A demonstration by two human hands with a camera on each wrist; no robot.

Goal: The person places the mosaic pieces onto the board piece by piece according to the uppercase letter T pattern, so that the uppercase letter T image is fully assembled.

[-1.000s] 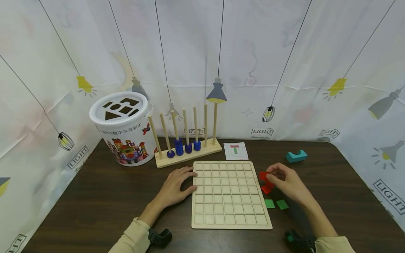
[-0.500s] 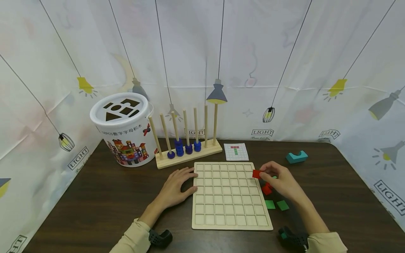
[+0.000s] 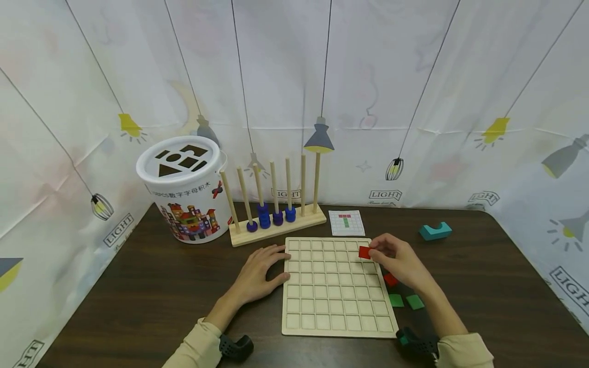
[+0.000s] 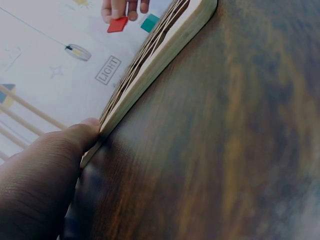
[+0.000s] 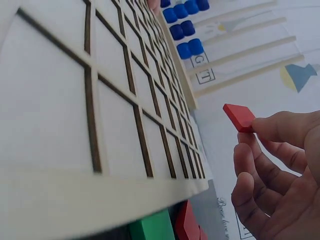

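A wooden grid board (image 3: 335,292) lies in the middle of the table, its square cells bare. My right hand (image 3: 397,258) pinches a red square tile (image 3: 365,252) between thumb and fingers, above the board's upper right part. In the right wrist view the same red tile (image 5: 240,118) is held at one edge, apart from the board. My left hand (image 3: 257,273) rests at the board's left edge, with thumb and fingertips touching it. The left wrist view shows its thumb (image 4: 80,134) against the board's side.
Right of the board lie a red tile (image 3: 390,279) and green tiles (image 3: 415,302). A pattern card (image 3: 347,223) is behind the board. Further back stand a peg rack with blue beads (image 3: 278,228) and a white bucket (image 3: 184,209). A teal arch block (image 3: 435,231) sits at back right.
My right hand has lifted a red tile from the pile and carried it left over the board. The left hand has stayed at the board's edge. The head view has shifted slightly.
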